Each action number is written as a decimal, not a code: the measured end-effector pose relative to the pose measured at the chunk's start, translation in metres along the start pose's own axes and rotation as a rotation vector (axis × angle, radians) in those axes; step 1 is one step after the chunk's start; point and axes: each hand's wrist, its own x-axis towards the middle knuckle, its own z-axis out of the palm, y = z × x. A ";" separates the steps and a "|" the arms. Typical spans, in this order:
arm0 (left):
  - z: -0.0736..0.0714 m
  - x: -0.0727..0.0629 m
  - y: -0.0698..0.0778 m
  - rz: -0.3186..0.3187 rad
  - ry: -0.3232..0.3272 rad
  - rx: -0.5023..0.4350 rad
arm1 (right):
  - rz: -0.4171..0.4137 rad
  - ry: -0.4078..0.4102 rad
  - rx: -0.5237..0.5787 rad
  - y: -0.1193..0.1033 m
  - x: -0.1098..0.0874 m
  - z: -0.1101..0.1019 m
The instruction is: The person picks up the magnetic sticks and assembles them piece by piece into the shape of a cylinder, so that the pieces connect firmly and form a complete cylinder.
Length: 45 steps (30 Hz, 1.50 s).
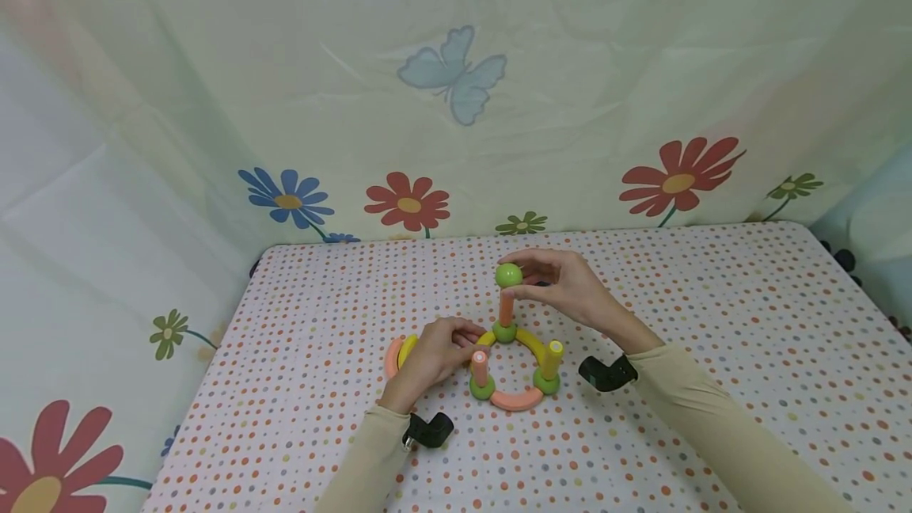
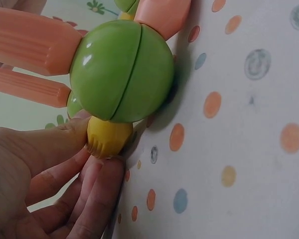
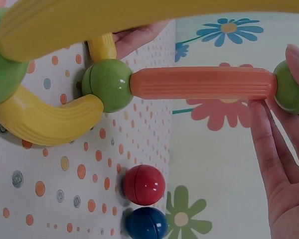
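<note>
A ring of curved yellow and salmon toy rods joined by green balls lies on the table, with three rods standing upright from it. My right hand (image 1: 570, 285) grips a green ball (image 1: 509, 275) at the top of the rear salmon rod (image 1: 506, 309); in the right wrist view, ball and rod end touch. At the ring's left, my left hand (image 1: 438, 351) pinches a curved yellow rod (image 2: 108, 135) beside a green ball (image 2: 122, 72). Nearer the front stand another salmon rod (image 1: 480, 370) and a yellow rod (image 1: 552, 360). A curved salmon rod (image 1: 516, 400) forms the ring's front.
Left of the ring, partly behind my left hand, lie a loose curved salmon piece (image 1: 393, 356) and a yellow one (image 1: 407, 348). A red ball (image 3: 144, 184) and a blue ball (image 3: 147, 223) rest on the dotted tablecloth (image 1: 342, 283). A flowered curtain (image 1: 570, 101) hangs behind the table.
</note>
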 end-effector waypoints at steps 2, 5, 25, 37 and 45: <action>0.000 0.000 0.000 -0.003 -0.001 -0.003 | -0.015 -0.008 -0.012 0.000 -0.001 -0.003; 0.000 0.001 -0.001 -0.001 -0.002 -0.002 | -0.042 -0.017 -0.003 0.002 -0.002 -0.011; 0.002 0.001 -0.002 -0.035 0.009 -0.005 | 0.069 -0.087 -0.307 0.071 0.003 -0.027; 0.004 0.001 -0.003 -0.053 0.017 -0.010 | 0.160 -0.084 -0.360 0.064 -0.030 -0.032; 0.003 0.001 -0.001 -0.044 0.018 -0.006 | 0.078 0.071 -0.267 0.031 -0.058 -0.048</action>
